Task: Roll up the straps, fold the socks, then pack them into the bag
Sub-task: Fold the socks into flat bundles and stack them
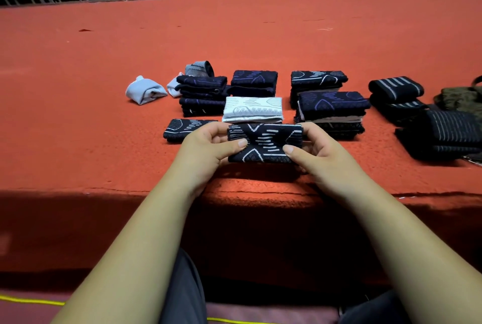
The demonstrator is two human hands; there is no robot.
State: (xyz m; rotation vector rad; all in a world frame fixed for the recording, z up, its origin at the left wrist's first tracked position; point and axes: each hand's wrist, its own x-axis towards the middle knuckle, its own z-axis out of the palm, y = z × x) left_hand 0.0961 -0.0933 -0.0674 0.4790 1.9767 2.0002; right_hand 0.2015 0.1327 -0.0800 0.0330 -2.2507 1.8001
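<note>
The folded black sock with white lines point(264, 142) is right in front of me, held between both my hands, near the front edge of the red felt table point(104, 141). Its long side runs from left to right, so each hand has one short end. My left hand point(206, 145) pinches the left end, thumb on top and fingers curled behind. My right hand point(317, 150) pinches the right end the same way. The dark shadow below makes me think the sock is lifted a little off the table. Just behind it lies a white folded sock with grey lines point(252, 110). A flat black folded sock point(182, 128) sits just beside my left hand. Further right are the rolled black straps with grey stripes point(396, 88). At the far right edge I see a dark green cloth bag point(461, 99), partly cut off. It lies to my right, so I think my right hand is nearer to carry the sock there.
</note>
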